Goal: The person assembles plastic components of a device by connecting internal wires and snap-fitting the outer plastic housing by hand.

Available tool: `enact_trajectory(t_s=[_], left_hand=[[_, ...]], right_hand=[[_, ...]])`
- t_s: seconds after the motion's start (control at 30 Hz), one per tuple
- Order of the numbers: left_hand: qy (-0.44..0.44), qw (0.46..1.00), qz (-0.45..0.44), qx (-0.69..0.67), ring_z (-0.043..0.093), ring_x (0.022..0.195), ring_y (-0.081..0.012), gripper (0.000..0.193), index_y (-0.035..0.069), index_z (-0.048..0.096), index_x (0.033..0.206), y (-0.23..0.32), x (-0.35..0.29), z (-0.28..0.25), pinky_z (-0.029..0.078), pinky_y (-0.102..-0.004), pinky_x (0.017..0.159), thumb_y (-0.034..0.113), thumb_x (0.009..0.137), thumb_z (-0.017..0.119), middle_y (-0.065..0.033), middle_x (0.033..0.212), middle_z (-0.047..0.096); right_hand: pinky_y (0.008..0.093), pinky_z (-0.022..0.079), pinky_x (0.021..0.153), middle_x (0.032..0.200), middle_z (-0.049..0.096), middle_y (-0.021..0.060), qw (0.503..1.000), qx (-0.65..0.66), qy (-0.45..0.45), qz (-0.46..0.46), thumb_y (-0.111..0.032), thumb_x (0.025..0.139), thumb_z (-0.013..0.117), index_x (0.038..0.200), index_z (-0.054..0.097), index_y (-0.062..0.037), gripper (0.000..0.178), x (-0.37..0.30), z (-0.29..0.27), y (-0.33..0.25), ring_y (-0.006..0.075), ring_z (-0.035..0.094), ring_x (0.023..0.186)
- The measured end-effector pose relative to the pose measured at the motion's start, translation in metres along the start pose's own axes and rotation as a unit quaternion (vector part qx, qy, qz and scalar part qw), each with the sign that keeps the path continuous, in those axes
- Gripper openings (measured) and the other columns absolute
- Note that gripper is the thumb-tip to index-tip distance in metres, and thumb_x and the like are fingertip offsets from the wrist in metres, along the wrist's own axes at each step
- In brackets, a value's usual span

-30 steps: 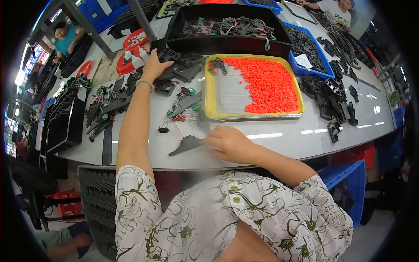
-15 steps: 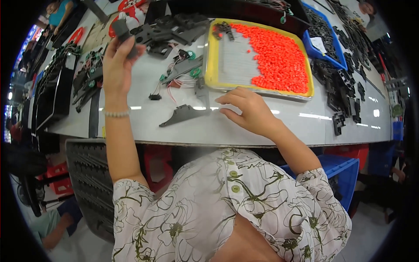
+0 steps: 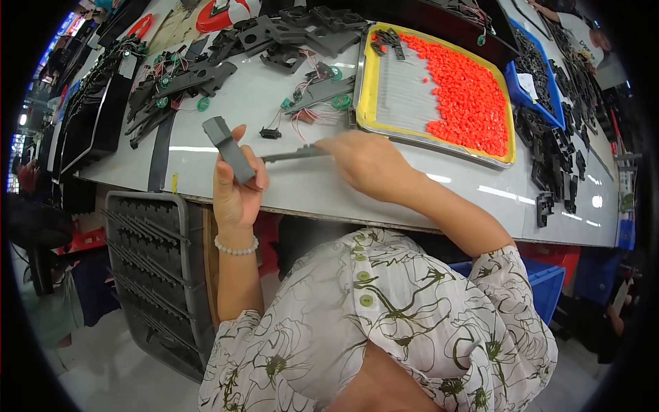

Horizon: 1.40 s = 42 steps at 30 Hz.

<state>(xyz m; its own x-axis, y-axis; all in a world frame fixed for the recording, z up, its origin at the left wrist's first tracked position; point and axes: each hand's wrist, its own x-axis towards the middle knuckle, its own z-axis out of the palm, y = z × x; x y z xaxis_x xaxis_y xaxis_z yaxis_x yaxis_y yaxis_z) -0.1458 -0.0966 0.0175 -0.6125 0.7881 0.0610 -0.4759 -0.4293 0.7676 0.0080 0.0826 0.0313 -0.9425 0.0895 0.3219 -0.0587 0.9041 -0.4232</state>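
Observation:
My left hand (image 3: 238, 182) is closed round a dark grey, block-shaped plastic part (image 3: 230, 147), held tilted above the near edge of the table. To its right, my right hand (image 3: 367, 163), slightly blurred, pinches one end of a long, flat dark grey plastic piece (image 3: 295, 155). That piece points left toward the block-shaped part, and a gap shows between the two. Just beyond lies a grey part with coloured wires and green discs (image 3: 321, 94), with a small black connector (image 3: 270, 133) beside it.
A yellow-rimmed tray (image 3: 368, 82) holds many small orange-red pieces and a few dark parts. Dark plastic frames (image 3: 285, 56) lie at the back, wired parts (image 3: 180, 81) at the left. A blue bin (image 3: 513, 86) and loose black parts (image 3: 549, 154) stand right. A grey crate (image 3: 187, 275) leans below the table.
My left hand has come nearer and to the right with the block-shaped part. My right hand has picked up the long flat piece from the table. The view has shifted slightly.

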Motion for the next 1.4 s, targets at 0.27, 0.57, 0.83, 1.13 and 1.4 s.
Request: enact_trajectory(t_s=[0.27, 0.57, 0.83, 1.13, 1.4], left_hand=[[0.027, 0.996, -0.024, -0.087, 0.060, 0.074, -0.0241, 0.045, 0.000, 0.045, 0.117, 0.003, 0.004, -0.010, 0.049, -0.0317, 0.062, 0.032, 0.088, 0.056, -0.0136, 0.097, 0.058], [0.031, 0.990, -0.061, -0.122, 0.048, 0.113, -0.0415, 0.037, -0.003, 0.047, 0.118, -0.011, 0.010, 0.012, 0.046, -0.0481, 0.090, 0.019, 0.089, 0.050, -0.0252, 0.121, 0.050], [0.015, 0.985, -0.143, -0.100, 0.042, 0.120, -0.0400, 0.037, 0.001, 0.049, 0.119, -0.031, 0.027, 0.026, 0.041, -0.0464, 0.093, 0.024, 0.090, 0.048, -0.0208, 0.128, 0.046], [0.028, 0.986, -0.143, -0.083, 0.043, 0.121, -0.0306, 0.042, 0.003, 0.044, 0.126, -0.040, 0.045, 0.038, 0.041, -0.0409, 0.091, 0.026, 0.090, 0.047, -0.0133, 0.128, 0.048], [0.054, 0.978, -0.120, -0.159, 0.047, 0.119, -0.0267, 0.038, 0.001, 0.048, 0.121, -0.045, 0.054, 0.043, 0.040, -0.0365, 0.093, 0.023, 0.090, 0.048, -0.0144, 0.124, 0.052]], right_hand=[[0.0217, 0.040, 0.058, 0.079, 0.060, 0.0015, 0.926, 0.312, 0.121, 0.174, -0.014, 0.088, 0.056, 0.111, 0.056, 0.0012, 0.028, 0.017, -0.071, 0.011, 0.0045, 0.048, 0.068], [0.0180, 0.036, 0.059, 0.078, 0.057, -0.0013, 0.899, 0.389, 0.146, 0.141, -0.016, 0.088, 0.058, 0.108, 0.058, 0.0009, 0.027, 0.015, -0.100, 0.016, 0.0033, 0.046, 0.068], [0.0187, 0.036, 0.056, 0.073, 0.054, -0.0025, 0.808, 0.537, 0.221, 0.099, -0.017, 0.089, 0.056, 0.107, 0.058, 0.0012, 0.026, 0.010, -0.100, 0.017, 0.0043, 0.044, 0.062], [0.0175, 0.038, 0.062, 0.086, 0.059, -0.0009, 0.886, 0.405, 0.091, 0.207, -0.015, 0.088, 0.056, 0.107, 0.058, 0.0004, 0.024, -0.023, -0.086, 0.020, 0.0024, 0.046, 0.073], [0.0197, 0.039, 0.060, 0.084, 0.057, 0.0009, 0.841, 0.491, 0.185, 0.132, -0.015, 0.089, 0.056, 0.108, 0.055, 0.0033, 0.027, -0.029, -0.106, 0.020, 0.0054, 0.047, 0.068]])
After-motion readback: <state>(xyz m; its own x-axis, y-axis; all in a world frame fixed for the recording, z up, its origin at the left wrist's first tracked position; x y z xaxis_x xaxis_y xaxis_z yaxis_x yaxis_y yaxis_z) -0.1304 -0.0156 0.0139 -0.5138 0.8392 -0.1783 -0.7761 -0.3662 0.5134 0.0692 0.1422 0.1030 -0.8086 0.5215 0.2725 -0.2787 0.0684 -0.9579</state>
